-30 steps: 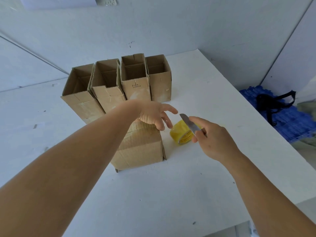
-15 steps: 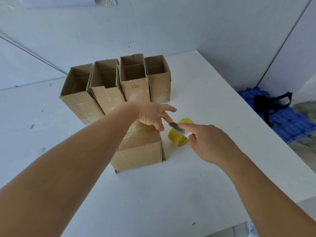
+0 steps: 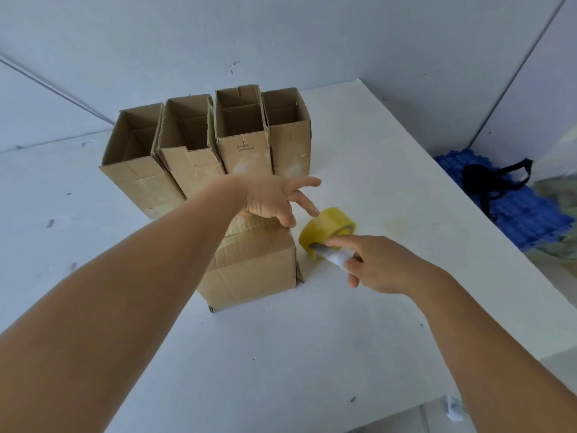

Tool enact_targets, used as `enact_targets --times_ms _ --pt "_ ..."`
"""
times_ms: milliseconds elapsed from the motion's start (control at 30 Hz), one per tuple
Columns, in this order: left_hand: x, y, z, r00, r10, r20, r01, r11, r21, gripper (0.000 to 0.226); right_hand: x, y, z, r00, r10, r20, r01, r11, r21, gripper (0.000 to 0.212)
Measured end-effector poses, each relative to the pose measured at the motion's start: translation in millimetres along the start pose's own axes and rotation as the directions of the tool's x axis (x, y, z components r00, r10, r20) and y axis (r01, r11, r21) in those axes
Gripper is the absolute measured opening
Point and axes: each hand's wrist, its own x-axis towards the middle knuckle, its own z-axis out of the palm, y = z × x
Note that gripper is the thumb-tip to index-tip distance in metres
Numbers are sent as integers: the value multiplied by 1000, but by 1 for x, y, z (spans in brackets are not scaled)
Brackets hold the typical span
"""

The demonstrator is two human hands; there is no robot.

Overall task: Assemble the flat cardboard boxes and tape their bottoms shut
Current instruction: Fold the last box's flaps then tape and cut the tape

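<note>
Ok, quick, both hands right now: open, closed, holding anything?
Left hand: open, fingers spread over the near cardboard box, holding nothing.
Right hand: holds a blade, its tip at the yellow tape roll.

- Plain brown corrugated cardboard on the near box (image 3: 249,270), crossed by a glossy strip of clear yellowish tape on top.
- Same brown on the four open boxes (image 3: 206,145) behind; darker brown inside, pale whitish smears on the fronts, small dark print on the third.
- Translucent yellow on the tape roll (image 3: 326,228).
- Dull grey on the blade (image 3: 321,247), white at the handle.
- Matt white on the table (image 3: 281,354), with small dark specks.
- Bright blue ribbed pattern on the mat (image 3: 515,210), with a black strap across.
</note>
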Motion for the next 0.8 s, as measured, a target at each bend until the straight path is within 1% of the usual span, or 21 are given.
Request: enact_targets --times_ms 67,133,200,233,300,367,400,467,533,600,633,733,767,800 --pt "1 0 0 1000 3 -3 -3 1000 -4 95 3 7 10 999 36 35 -37 999 22 46" --pt "1 0 0 1000 6 -5 -6 1000 5 95 7 18 20 992 110 69 -112 993 27 37" --pt "1 0 0 1000 8 -10 -8 1000 13 96 9 30 26 977 189 96 -189 982 -17 30" --pt "1 0 1 1000 9 -12 -9 1000 14 96 10 34 27 970 227 89 -223 974 -48 29" --pt "1 1 1 1000 9 -10 -9 1000 10 96 11 42 25 959 285 -4 -283 952 -113 36" --pt "1 0 1 1000 5 -13 -5 1000 9 97 15 45 23 943 288 -163 -308 945 -112 58" --pt "1 1 2 1000 3 -16 -3 1000 8 97 17 43 23 936 270 -226 -288 956 -54 72" --pt "1 1 2 1000 -2 -14 2 1000 1 98 22 30 24 932 214 -292 -177 973 148 94" --pt "0 2 2 1000 -7 -16 7 1000 -7 98 29 13 31 926 187 -327 -55 926 374 99" --pt "-1 3 3 1000 -11 -16 11 1000 -17 99 39 -2 41 914 201 -351 8 859 512 93" --pt "-2 4 3 1000 -10 -15 10 1000 -19 99 45 -8 46 898 217 -383 35 832 554 85" --pt "-3 5 3 1000 -15 -18 15 1000 -7 99 58 -18 54 807 313 -502 149 714 684 45" --pt "-4 5 4 1000 -17 -21 17 1000 -2 99 61 -18 54 779 332 -531 175 699 694 33" --pt "-4 6 4 1000 -20 -24 20 1000 1 99 62 -18 54 755 335 -564 189 712 676 24"
